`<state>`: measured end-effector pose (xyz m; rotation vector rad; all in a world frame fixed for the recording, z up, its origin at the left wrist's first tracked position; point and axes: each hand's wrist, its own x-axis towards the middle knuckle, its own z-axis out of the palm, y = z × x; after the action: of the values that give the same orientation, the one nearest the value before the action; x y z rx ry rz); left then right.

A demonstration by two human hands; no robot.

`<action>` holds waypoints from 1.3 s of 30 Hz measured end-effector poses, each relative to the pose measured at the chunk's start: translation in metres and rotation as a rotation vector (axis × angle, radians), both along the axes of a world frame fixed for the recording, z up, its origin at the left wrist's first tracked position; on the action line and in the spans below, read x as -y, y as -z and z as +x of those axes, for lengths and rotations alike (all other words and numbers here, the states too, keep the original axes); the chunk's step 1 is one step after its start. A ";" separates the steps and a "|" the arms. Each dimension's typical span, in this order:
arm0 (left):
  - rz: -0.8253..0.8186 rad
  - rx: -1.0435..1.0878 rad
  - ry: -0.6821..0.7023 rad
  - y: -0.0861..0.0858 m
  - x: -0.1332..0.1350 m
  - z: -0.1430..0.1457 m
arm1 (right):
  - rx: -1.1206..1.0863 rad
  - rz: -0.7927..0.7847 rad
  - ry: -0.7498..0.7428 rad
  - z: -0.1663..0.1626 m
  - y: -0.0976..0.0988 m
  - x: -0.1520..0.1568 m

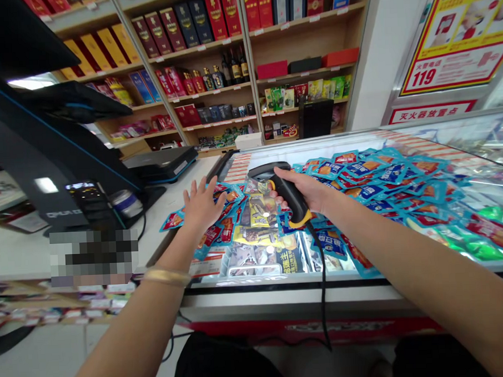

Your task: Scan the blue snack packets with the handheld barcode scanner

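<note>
"Holding what, the right hand [309,190]?"

"A black-and-yellow barcode scanner [291,198]. Its fingers are wrapped round the handle, the thumb near the head, and the cable [324,296] hangs down past the front of the freezer [260,306]."

"Where's the scanner, exactly?"

"Above the freezer's glass, between a big heap of blue-edged snack packets [364,192] on the right and a smaller batch [235,197] on the left."

"And the left hand [201,210]?"

"Fingers spread, palm down, over that smaller batch. Whether it touches them is hard to tell from this angle. Beside it, a white tabletop [163,206] carries a dark terminal [7,127]."
</note>
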<state>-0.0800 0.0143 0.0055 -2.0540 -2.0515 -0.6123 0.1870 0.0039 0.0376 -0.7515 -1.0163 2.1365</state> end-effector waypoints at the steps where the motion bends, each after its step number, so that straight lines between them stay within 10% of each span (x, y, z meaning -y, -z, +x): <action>1: 0.050 0.030 0.034 -0.003 0.000 0.007 | 0.009 0.008 0.027 0.008 -0.003 0.000; 5: 0.092 0.201 0.357 -0.009 -0.001 0.049 | 0.006 0.041 0.113 0.050 -0.012 -0.001; 12: -0.314 0.437 0.737 0.005 -0.009 0.125 | -0.039 0.037 0.247 0.111 0.000 -0.001; 27: -0.397 0.568 0.757 0.011 -0.002 0.115 | -0.015 0.014 0.252 0.108 0.004 0.006; 39: -0.627 1.703 0.514 0.012 0.000 0.131 | -0.010 0.037 0.132 0.094 0.007 0.016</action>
<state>0.0514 0.0142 -0.0061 -2.7373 -2.3621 -2.9175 0.2812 -0.0120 0.0310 -0.7673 -0.9715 2.0020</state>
